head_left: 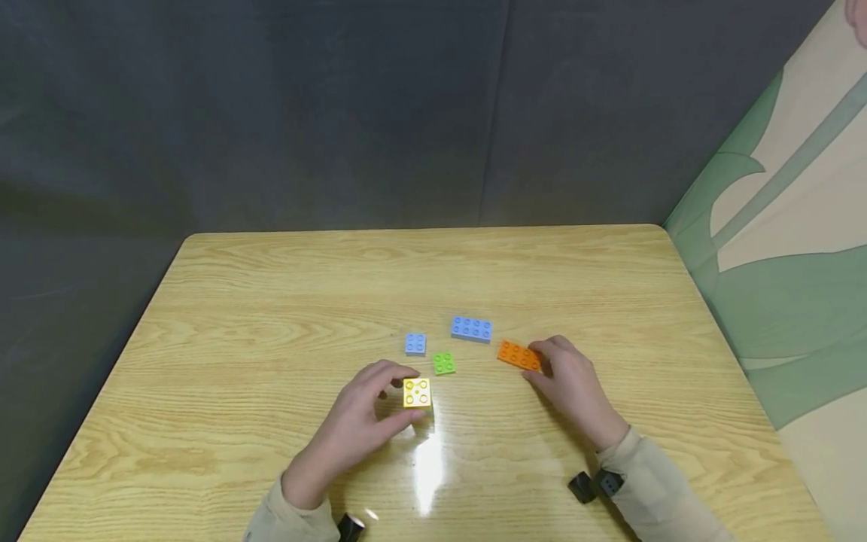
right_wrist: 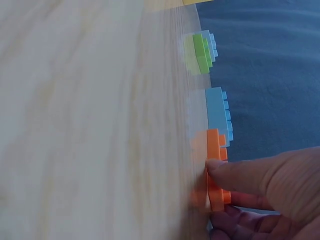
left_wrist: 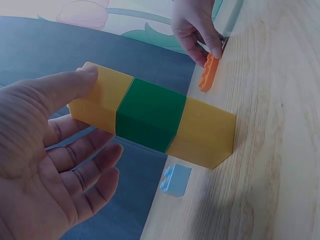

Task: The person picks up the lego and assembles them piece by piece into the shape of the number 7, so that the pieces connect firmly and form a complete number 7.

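A tower of three square blocks (head_left: 416, 393), with a green block (left_wrist: 151, 115) between two yellow ones, stands upright on the table. My left hand (head_left: 355, 414) holds its top yellow block, thumb at the near side and index finger at the far side, as the head view shows. To the right, an orange brick (head_left: 516, 354) with two rows of studs lies stud side up. My right hand (head_left: 572, 384) pinches its right end between thumb and fingers. In the right wrist view the thumb presses on the orange brick's side (right_wrist: 214, 137).
Between the hands and a little beyond lie a flat lime green brick (head_left: 443, 363), a small light blue brick (head_left: 415, 345) and a longer blue brick (head_left: 471, 329). The wooden table (head_left: 271, 286) ends at a dark curtain (head_left: 339, 113) behind and a patterned one at right.
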The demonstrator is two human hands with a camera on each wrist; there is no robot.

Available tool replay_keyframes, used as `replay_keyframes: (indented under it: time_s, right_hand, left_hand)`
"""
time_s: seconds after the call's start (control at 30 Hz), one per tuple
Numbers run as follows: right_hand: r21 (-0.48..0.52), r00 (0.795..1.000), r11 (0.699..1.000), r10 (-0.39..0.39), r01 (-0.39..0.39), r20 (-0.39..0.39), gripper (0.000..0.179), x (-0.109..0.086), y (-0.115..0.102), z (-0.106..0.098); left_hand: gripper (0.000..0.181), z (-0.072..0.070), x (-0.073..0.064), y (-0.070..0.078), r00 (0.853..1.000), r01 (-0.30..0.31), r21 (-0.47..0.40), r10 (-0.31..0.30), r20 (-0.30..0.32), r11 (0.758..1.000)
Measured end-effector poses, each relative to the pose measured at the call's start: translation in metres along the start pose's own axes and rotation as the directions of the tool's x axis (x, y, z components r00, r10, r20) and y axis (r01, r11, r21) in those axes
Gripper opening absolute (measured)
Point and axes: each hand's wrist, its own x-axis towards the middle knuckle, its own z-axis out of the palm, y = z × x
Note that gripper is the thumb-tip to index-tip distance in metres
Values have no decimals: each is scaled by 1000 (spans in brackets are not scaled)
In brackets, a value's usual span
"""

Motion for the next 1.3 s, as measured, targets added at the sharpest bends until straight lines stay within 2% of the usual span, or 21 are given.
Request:
replay_keyframes:
  time_s: [0.2, 0.4, 0.63, 0.83, 1.3]
  right_hand:
    - [-10, 1000, 1000, 1, -1, -9, 36, 0, 0, 1]
    - [-9, 1000, 1000, -1, 1, -7, 35, 0, -1, 0]
    - [3, 1000, 1000, 1, -1, -7, 34, -1, -4, -2]
    - [41, 1000, 999, -3, 3, -20, 35, -2, -12, -9]
    - [150, 985, 977, -139, 153, -99, 35, -11, -48, -28]
  left_hand:
    - [49, 0, 0, 0, 1000, -27, -9, 27, -13, 1000]
    - [47, -1, 1, 3, 1000, -12, -25, 12, -2, 1000]
    - [44, -1, 2, 2, 1000, -22, -36, 22, 4, 999]
    - [43, -2, 2, 2, 1000, -6, -40, 7, 13, 999]
    - [43, -2, 3, 2, 1000, 13, -34, -13, 18, 999]
